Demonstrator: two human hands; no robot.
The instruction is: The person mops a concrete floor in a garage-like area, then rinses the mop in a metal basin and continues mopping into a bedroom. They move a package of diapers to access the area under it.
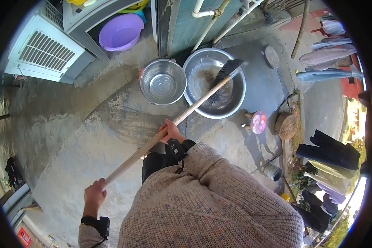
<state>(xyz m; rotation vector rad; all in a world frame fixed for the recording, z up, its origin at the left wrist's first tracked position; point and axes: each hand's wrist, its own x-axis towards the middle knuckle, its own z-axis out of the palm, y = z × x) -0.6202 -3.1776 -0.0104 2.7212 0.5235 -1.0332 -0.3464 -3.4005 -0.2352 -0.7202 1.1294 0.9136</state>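
A long wooden-handled mop (pixel 144 149) runs slantwise from lower left to upper right. Near its lower end my left hand (pixel 95 193) is closed round the handle. Further up, my right hand (pixel 172 131) grips the same handle, its fingers wrapped about the wood. Dark strands of the mop head (pixel 226 71) lie over and inside a wide metal basin (pixel 240 97), which holds some murky water. Touching or almost touching that basin on its left is a smaller, deeper metal basin (pixel 144 89).
Left of the basins are a white slatted appliance (pixel 47 51) and a purple tub (pixel 119 31) under a counter. A small round-topped stool (pixel 258 122), a stump-like seat (pixel 286 125) and a metal bucket (pixel 273 172) stand at right. Laundry (pixel 328 56) hangs beyond. Pipes (pixel 208 25) run along the wall.
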